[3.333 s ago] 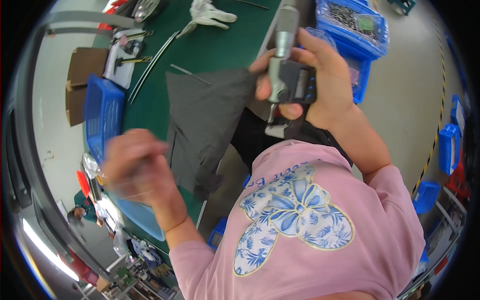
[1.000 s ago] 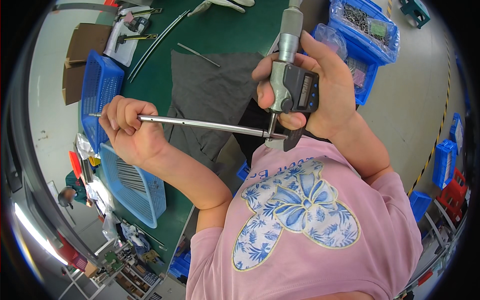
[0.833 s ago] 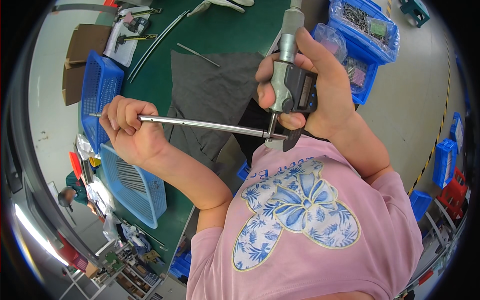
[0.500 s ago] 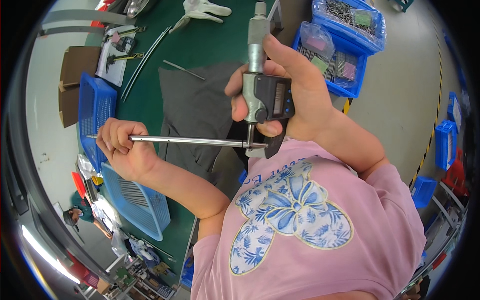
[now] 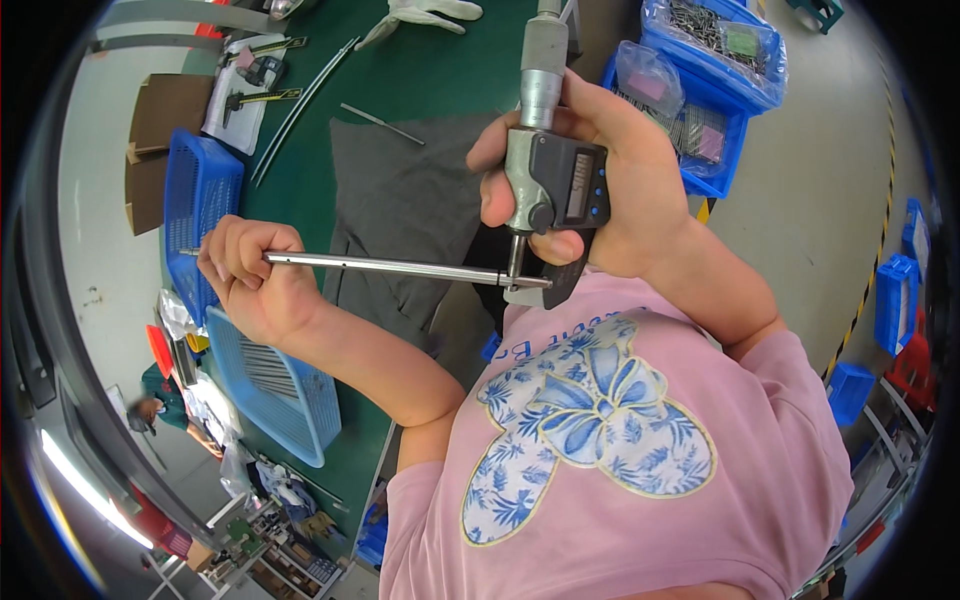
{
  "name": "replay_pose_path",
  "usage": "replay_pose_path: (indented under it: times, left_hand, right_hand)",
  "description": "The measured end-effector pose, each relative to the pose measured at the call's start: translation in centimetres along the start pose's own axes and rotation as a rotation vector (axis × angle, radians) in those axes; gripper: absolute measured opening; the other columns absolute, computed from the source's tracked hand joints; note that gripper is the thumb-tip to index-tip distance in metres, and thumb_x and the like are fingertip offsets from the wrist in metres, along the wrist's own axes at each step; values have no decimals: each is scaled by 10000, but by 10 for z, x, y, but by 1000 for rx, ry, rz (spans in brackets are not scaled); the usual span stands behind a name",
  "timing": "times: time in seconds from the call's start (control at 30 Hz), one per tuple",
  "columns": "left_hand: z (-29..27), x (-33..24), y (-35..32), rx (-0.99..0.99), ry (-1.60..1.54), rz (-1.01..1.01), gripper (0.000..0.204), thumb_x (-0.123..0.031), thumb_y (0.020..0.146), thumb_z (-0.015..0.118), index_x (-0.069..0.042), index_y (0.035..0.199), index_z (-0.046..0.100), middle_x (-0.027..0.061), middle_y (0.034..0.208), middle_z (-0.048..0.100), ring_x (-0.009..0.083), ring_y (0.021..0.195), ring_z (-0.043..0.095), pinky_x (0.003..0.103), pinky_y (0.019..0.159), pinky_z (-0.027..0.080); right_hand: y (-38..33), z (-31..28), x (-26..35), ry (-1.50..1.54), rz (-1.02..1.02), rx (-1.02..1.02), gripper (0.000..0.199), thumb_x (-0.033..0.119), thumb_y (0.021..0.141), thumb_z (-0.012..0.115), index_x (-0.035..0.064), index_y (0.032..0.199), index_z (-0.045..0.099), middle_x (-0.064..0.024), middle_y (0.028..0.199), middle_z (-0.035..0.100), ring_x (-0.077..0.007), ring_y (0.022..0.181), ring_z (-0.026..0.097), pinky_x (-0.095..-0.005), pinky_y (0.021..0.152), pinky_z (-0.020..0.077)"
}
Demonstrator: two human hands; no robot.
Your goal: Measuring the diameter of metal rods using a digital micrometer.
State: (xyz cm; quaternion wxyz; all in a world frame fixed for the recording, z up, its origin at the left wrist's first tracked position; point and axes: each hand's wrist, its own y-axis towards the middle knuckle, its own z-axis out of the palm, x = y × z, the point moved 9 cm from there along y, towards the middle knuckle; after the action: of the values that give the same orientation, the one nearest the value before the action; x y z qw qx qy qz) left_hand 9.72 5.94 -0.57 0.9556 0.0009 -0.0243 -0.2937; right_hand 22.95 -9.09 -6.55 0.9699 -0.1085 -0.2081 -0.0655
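Observation:
My left hand [image 5: 262, 282] is closed round a slim metal rod [image 5: 400, 265], which runs out to the right with a short end showing beyond the fist. A digital micrometer [image 5: 538, 165] is held upright in my right hand [image 5: 635, 175], thumb high up by the thimble and fingers around the frame. The rod's right end lies between the micrometer's spindle and its anvil, with the tip sticking out past them. Whether the spindle presses on the rod is hard to tell. Grey cloth [image 5: 390, 190] lies on the green table behind the rod.
On the table are a thin rod [image 5: 382, 124], a white glove [image 5: 425, 14], calipers [image 5: 262, 97] and long curved rods [image 5: 300, 110]. A blue basket [image 5: 203, 185] and a light blue basket of rods [image 5: 318, 415] stand left. Blue bins [image 5: 735, 165] of metal parts stand right.
The whole view has shifted slightly, so most things appear a little farther right and higher. Both hands keep their holds, and the rod's end stays in the micrometer's gap.

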Motion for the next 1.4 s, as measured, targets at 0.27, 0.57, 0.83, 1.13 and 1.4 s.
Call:
replay_pose_path:
  times: [0.27, 0.57, 0.83, 1.13, 1.4]
  left_hand:
    - [-3, 2, 1, -34, -10, 18, 188, -87, 781, 476, -93, 606, 407, -39, 465, 294, 46, 334, 165, 201, 332, 121]
    - [-13, 36, -33, 58, 841, -7, 324, -178, 814, 511, 10, 1061, 420, 106, 941, 452, 224, 782, 517, 304, 635, 461]
    - [-37, 39, -39, 144, 1061, -109, 198, -43, 849, 444, -16, 1043, 411, 117, 885, 501, 247, 759, 592, 298, 611, 535]
    - [-37, 43, -39, 175, 990, -124, 180, -57, 854, 441, -6, 1023, 406, 120, 885, 496, 255, 759, 595, 300, 602, 537]
    - [-38, 46, -39, 184, 964, -150, 171, -56, 851, 445, -12, 1010, 402, 122, 881, 492, 262, 753, 595, 296, 593, 530]
  right_hand:
    - [0, -4, -1, -13, 11, -44, 610, 495, 832, 319, -69, 830, 550, -208, 657, 581, -159, 342, 437, -214, 294, 341]
    - [4, 0, 17, -179, -104, 34, 636, 518, 832, 297, -64, 836, 554, -189, 659, 586, -143, 371, 461, -199, 312, 351]
    - [-1, 10, 25, -261, -109, 22, 623, 461, 872, 229, -76, 853, 545, -184, 652, 585, -132, 359, 451, -190, 318, 354]
    - [-2, 8, 20, -111, -94, 32, 604, 398, 883, 190, -110, 877, 519, -229, 663, 570, -143, 319, 423, -203, 319, 374]
    - [-3, 7, 18, -43, -92, -14, 603, 432, 865, 247, -99, 845, 531, -227, 648, 566, -157, 314, 418, -207, 291, 358]
